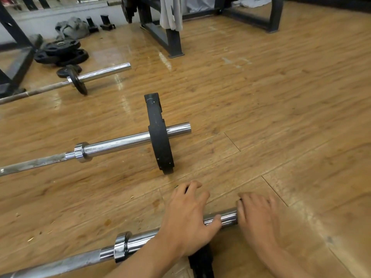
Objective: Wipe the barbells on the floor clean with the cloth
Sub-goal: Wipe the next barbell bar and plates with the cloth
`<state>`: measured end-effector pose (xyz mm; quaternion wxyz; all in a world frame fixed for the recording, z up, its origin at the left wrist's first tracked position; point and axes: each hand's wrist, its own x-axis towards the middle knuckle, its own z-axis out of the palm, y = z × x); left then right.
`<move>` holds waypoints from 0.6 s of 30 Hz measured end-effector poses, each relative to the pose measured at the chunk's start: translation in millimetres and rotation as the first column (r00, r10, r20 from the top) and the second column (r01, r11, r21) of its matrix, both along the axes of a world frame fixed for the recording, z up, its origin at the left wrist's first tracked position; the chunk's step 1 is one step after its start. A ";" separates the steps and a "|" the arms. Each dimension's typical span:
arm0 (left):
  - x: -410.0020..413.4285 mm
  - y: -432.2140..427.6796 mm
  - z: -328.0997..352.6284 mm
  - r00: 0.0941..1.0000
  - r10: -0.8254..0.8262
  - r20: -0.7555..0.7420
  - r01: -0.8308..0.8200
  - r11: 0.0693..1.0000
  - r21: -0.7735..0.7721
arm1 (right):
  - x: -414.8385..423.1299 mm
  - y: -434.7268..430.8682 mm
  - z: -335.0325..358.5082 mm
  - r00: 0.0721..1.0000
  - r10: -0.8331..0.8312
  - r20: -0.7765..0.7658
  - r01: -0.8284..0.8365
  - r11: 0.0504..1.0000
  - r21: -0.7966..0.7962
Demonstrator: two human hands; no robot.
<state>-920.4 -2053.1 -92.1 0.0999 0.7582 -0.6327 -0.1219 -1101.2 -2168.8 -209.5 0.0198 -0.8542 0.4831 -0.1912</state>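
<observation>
Gripping the plate (pixel 200 261), the left hand (pixel 186 221) may pinch the right hand (pixel 259 219) at the barbell (pixel 226 216) end, its grip unclear

I count three barbells on the floor: the near barbell (pixel 140 240) at six o'clock, the middle barbell (pixel 120 142) at nine, the far barbell (pixel 104 72) at ten. Each carries one black plate, three in all: the near plate (pixel 200 261), mostly hidden, the middle plate (pixel 159 135) and the far plate (pixel 77 82). More loose plates (pixel 60 53) are piled at ten o'clock, too overlapped to count. Two hands: left hand (pixel 186 217), right hand (pixel 259 217). One grey cloth (pixel 170 13) hangs at twelve, with one grey bundle (pixel 72 27) and two small black blocks (pixel 107 22) at eleven.
</observation>
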 end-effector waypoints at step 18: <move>12.3 -12.3 -8.8 1.000 0.004 -0.013 -0.004 1.000 0.013 | 43.7 44.0 -6.1 0.911 0.411 0.030 -0.411 0.912 -0.006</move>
